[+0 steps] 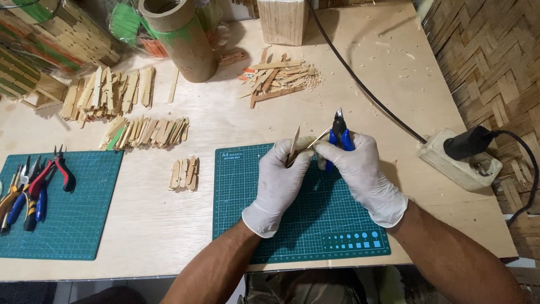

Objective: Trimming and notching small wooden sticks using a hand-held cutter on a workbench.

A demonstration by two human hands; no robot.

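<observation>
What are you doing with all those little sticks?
A person in white gloves works over a green cutting mat. The left hand holds a flat wooden stick upright, and the right hand grips blue-handled cutters beside it. Rows of cut wooden pieces lie on the table, and more pliers rest on a second mat at the left.

Mat (pixel 337 225) at counter (pixel 163 225) front edge; pliers (pixel 34 188) on second mat (pixel 84 225) front-left; stick piles (pixel 112 93) behind; power strip (pixel 458 163) right edge.
</observation>
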